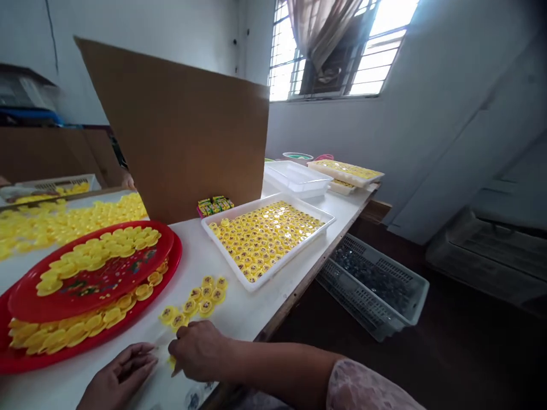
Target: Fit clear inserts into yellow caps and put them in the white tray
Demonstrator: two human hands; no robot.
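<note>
My right hand (200, 350) is closed near the table's front edge, its fingertips pressed together and pointing down. A bit of a small yellow round piece (171, 361) shows beside those fingertips; what they pinch is hidden. To its left, my left hand (122, 376) rests low over the table with loosely bent fingers, slightly apart, and nothing visible in them. Just beyond my right hand lies a cluster of small yellow round pieces (205, 292) with dark printed centres. A pale, see-through patch, too unclear to name, shows between the hands.
Left stand stacked red trays (100, 290) bearing yellow pieces, with a loose yellow heap (72, 222) behind. A white tray (273, 273) holds many printed pieces. A cardboard panel (183, 136) rises behind. Small green-yellow packets (216, 205) sit near it. A crate (410, 285) stands on the floor.
</note>
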